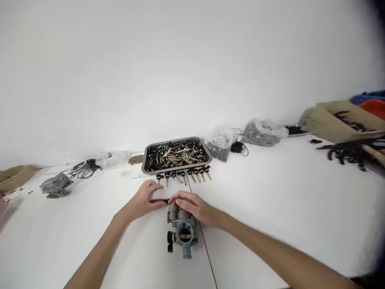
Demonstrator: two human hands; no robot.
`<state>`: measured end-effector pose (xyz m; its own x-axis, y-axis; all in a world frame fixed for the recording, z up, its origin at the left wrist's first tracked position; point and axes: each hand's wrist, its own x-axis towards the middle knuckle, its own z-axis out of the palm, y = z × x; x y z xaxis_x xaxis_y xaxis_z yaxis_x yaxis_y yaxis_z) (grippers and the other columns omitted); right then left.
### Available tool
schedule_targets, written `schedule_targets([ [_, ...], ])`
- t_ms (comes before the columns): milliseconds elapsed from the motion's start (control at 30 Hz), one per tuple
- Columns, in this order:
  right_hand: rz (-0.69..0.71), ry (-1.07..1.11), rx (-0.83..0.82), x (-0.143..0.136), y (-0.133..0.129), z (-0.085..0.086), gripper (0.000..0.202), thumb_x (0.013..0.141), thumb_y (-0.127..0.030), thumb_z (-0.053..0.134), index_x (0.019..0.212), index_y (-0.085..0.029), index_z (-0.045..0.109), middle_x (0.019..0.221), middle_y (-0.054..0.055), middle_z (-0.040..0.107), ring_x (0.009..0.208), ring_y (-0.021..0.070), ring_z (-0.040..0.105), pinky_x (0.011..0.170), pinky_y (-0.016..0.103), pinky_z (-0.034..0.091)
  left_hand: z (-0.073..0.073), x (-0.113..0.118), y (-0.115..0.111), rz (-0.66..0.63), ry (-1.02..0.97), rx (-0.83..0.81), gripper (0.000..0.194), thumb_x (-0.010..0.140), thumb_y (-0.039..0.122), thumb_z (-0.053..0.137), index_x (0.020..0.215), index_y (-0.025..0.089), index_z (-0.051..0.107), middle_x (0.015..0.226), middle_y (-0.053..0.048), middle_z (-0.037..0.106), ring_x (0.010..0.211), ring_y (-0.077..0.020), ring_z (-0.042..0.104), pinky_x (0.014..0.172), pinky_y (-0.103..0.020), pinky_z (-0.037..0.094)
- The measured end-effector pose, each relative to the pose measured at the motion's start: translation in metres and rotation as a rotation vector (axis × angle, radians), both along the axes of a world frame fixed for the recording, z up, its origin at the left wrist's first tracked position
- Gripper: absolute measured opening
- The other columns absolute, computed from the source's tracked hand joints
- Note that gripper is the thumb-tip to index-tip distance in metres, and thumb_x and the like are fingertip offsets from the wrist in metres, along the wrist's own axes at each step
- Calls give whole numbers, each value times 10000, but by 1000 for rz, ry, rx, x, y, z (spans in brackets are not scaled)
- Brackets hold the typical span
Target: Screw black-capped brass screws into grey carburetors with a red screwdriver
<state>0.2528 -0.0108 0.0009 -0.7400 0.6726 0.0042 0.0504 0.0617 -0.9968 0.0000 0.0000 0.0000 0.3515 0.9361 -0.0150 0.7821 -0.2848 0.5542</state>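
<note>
A grey metal carburetor (pixel 184 233) with a black knob on its left side lies on the white table in front of me. My right hand (pixel 195 206) is bent over its far end, with fingers curled and touching it. To the left of that end is my left hand (pixel 147 200), its thumb and fingers apart. A small dark piece shows between the two hands, partly covered, and its kind cannot be made out. Just beyond my hands lies a row of several black-headed screws (pixel 183 176) with brass-coloured shafts.
Behind the screws stands a metal tray (pixel 177 167) of loose screws. Bags of small metal parts (pixel 261 133) sit to its right, near a beige bin (pixel 345 120) and black parts (pixel 349 154). Leftward are brass pieces (pixel 136 159), black cords (pixel 84 168) and another carburetor (pixel 56 185).
</note>
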Motion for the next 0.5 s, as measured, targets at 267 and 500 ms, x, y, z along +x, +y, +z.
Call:
schedule_targets([
  [267, -38, -83, 18, 0, 1, -2, 418, 982, -548, 441, 1116, -203, 636, 1043, 56, 606, 961, 171, 546, 822, 274, 425, 1, 6, -15, -10, -243, -99, 178, 798, 333, 664, 771, 177, 583, 780, -12, 539, 661, -119, 476, 606, -269, 406],
  [500, -48, -91, 41, -1, 2, -3, 391, 989, -525, 440, 1098, -207, 641, 1111, 61, 620, 1085, 196, 555, 934, 301, 408, 31, -27, -9, 248, -874, -39, 278, 718, 315, 777, 860, 143, 611, 594, -28, 622, 489, -145, 567, 482, -259, 430],
])
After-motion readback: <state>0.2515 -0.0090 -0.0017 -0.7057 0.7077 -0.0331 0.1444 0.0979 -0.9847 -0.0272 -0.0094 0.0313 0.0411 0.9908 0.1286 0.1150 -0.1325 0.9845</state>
